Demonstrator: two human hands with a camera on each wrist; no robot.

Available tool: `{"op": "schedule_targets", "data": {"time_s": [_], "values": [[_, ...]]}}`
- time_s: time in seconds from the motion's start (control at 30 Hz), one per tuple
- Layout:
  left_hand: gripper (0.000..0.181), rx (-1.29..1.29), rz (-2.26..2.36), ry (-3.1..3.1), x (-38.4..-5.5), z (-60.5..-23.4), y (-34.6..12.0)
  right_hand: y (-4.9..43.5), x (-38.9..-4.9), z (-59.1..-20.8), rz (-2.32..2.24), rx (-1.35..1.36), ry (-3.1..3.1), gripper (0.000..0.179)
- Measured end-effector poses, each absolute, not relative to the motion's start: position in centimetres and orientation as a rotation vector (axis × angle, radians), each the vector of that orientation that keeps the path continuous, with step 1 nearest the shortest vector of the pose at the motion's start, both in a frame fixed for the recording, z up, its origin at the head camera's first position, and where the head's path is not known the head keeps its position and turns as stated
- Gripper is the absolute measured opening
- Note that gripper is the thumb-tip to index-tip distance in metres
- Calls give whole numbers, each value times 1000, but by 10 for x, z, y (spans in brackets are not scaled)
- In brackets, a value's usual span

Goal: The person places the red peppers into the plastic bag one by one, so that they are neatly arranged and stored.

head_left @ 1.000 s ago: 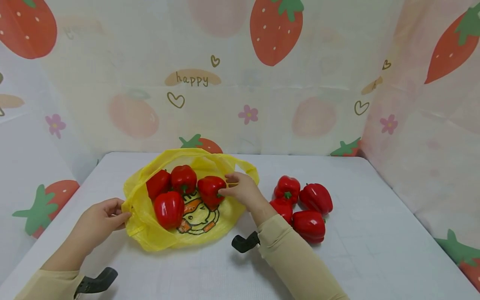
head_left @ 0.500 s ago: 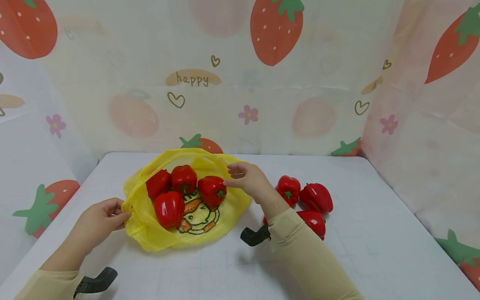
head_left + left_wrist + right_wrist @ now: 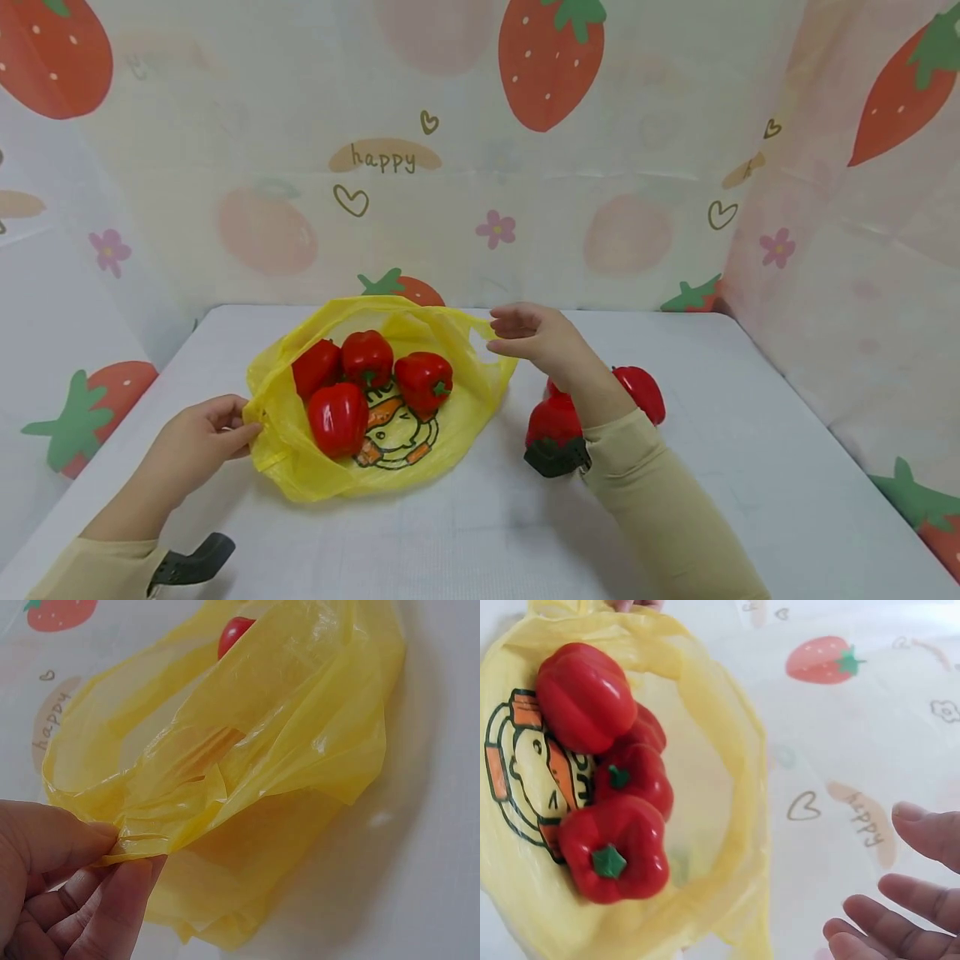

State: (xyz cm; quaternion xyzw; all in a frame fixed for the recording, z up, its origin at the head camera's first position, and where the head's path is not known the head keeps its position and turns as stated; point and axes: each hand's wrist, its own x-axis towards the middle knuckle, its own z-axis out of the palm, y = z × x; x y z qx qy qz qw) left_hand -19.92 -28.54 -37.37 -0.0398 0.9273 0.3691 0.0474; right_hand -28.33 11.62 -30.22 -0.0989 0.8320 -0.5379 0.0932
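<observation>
A yellow plastic bag [image 3: 442, 425] lies open on the white table [image 3: 450, 533] with several red bell peppers [image 3: 339, 417] inside. My left hand [image 3: 197, 446] pinches the bag's left edge [image 3: 142, 838] between thumb and fingers. My right hand [image 3: 536, 337] hovers empty with loosely spread fingers [image 3: 900, 915] just right of the bag's rim, above the table. More red peppers [image 3: 555, 417] lie on the table right of the bag, partly hidden behind my right wrist. In the right wrist view the peppers [image 3: 615, 859] sit in the bag [image 3: 735, 787] over a printed cartoon.
Cloth walls printed with strawberries [image 3: 551, 58] enclose the table at the back and both sides. A black wrist mount [image 3: 557, 457] sits on my right sleeve, another [image 3: 191, 562] on my left.
My right hand has let go of the pepper in the bag and moved up and to the right, out of the bag. The left hand has stayed on the bag's edge.
</observation>
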Motion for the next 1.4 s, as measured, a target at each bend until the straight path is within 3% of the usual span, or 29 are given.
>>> {"op": "schedule_targets", "data": {"time_s": [0.47, 1.4], "values": [[39, -149, 1131, 2814, -199, -372, -285, 179, -269, -294, -1480, -331, 2558, 47], [36, -148, 1141, 2807, -198, -375, -286, 270, -228, -344, -1302, -335, 2525, 57]]}}
